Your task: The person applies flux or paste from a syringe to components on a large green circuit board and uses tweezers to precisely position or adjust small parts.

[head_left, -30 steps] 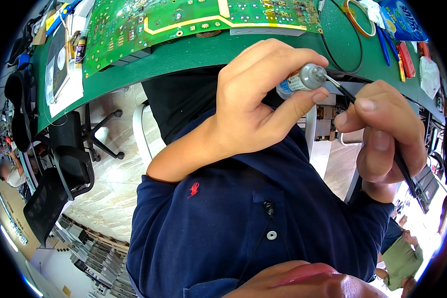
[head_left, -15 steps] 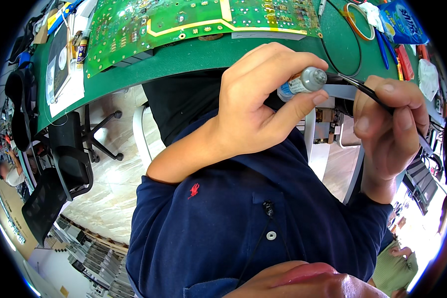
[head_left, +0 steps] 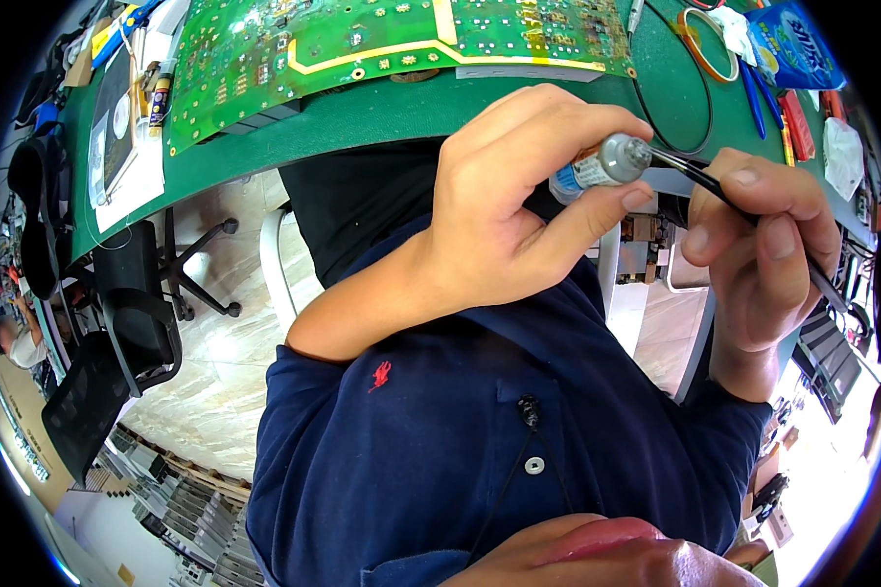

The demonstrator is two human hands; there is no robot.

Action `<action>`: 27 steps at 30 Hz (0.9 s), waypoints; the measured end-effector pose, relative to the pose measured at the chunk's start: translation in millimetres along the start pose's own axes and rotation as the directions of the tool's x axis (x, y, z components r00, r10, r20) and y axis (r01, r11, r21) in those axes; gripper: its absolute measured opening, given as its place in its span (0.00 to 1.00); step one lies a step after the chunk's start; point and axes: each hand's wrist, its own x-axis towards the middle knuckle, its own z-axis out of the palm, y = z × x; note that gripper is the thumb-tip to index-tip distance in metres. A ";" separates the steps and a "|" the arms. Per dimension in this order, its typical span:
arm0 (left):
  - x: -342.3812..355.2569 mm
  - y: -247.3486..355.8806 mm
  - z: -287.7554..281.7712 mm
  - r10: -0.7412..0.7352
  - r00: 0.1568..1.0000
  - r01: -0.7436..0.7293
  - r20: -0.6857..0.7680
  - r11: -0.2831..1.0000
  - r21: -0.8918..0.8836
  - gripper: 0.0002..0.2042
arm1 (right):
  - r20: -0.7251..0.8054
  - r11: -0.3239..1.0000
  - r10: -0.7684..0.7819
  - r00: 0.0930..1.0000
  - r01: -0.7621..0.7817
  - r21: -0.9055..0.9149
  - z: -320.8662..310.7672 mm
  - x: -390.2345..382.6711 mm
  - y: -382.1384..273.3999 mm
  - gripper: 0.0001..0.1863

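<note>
My left hand [head_left: 504, 201] pinches a small bottle [head_left: 597, 168] between thumb and fingers, above my lap near the table's front edge. The bottle has a rounded grey end and a white, blue and orange label; it lies tilted, grey end to the right. In my right hand [head_left: 768, 235] is a slim black pair of tweezers [head_left: 705, 179], gripped between thumb and fingers. Their pale, fine tips reach the bottle's grey end; whether they touch it I cannot tell. Beyond the hands lies a green circuit board [head_left: 392, 68] with a yellow stripe.
The board rests on a green table [head_left: 362, 122]. To its right are a cable [head_left: 710, 117], a tape roll [head_left: 710, 44], blue pens [head_left: 754, 98] and a blue packet [head_left: 795, 47]. Papers [head_left: 132, 186] and a glue stick [head_left: 160, 103] lie left. A black chair [head_left: 142, 303] stands left.
My right hand has shifted slightly left, bringing the tweezers' tips closer to the bottle's grey end. My left hand has barely moved. A person in green at the lower right is now mostly gone from view.
</note>
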 end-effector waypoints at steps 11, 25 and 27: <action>-2.2 0.0 -0.2 -0.005 1.000 0.005 -0.016 1.000 -0.004 0.15 | -0.008 0.997 -0.011 1.000 0.011 0.075 1.6 0.4 5.4 0.17; -13.6 -31.1 -49.8 0.027 0.960 0.052 -0.279 0.961 0.271 0.20 | -0.023 0.887 0.148 0.989 -0.122 0.446 -76.0 59.0 79.2 0.20; -20.5 -33.5 -58.7 0.071 0.926 0.075 -0.371 0.927 0.367 0.23 | -0.032 0.950 0.171 0.985 -0.156 0.270 -77.4 70.4 82.1 0.19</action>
